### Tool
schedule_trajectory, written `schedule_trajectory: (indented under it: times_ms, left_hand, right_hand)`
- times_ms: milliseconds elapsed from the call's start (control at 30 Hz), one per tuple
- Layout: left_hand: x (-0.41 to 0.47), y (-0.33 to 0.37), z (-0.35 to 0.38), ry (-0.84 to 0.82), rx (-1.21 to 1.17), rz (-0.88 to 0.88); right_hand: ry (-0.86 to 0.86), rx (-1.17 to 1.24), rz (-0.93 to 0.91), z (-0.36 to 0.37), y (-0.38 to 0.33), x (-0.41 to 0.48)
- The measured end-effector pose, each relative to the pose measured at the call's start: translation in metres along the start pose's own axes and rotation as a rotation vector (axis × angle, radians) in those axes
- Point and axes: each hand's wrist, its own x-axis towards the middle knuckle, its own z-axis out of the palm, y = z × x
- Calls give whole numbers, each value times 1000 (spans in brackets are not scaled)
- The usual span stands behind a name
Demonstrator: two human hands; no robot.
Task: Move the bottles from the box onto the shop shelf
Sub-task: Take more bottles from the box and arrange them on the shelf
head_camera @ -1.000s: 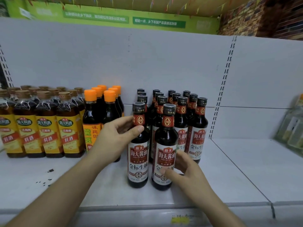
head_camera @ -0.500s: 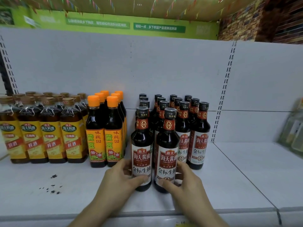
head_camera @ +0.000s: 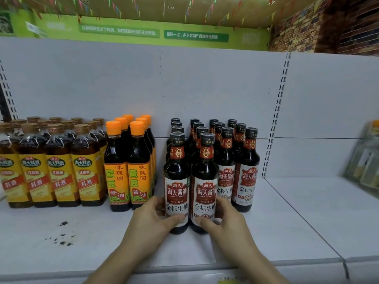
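Standing side by side on the shelf [head_camera: 86, 238], the left bottle [head_camera: 177, 177] is gripped low by the left hand [head_camera: 150, 219], the right bottle [head_camera: 205, 179] by the right hand [head_camera: 225, 222]. Both should be slid back upright, labels forward, against the rows behind [head_camera: 247, 160].

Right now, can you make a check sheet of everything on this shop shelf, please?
Surface: white shelf, dark specks at front left.
Job's things: left front bottle and right front bottle stand upright side by side before the dark-capped rows; box not in view.
Clutter: orange-capped bottles, yellow-label bottles, blurred bottles far right.
Grippers: left hand grips left front bottle low; right hand grips right front bottle low.
Cables: nothing seen.
Surroundings: green banner, brick wall.
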Motion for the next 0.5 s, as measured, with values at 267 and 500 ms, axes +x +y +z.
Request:
schedule_trajectory:
  times_ms: [267, 500]
  left_hand:
    - [1, -3, 2, 14, -5, 5]
    - [-1, 0, 2, 15, -5, 4]
  right_hand:
    - [3, -4, 5, 2, 3, 3]
    - [15, -20, -9, 5, 3, 1]
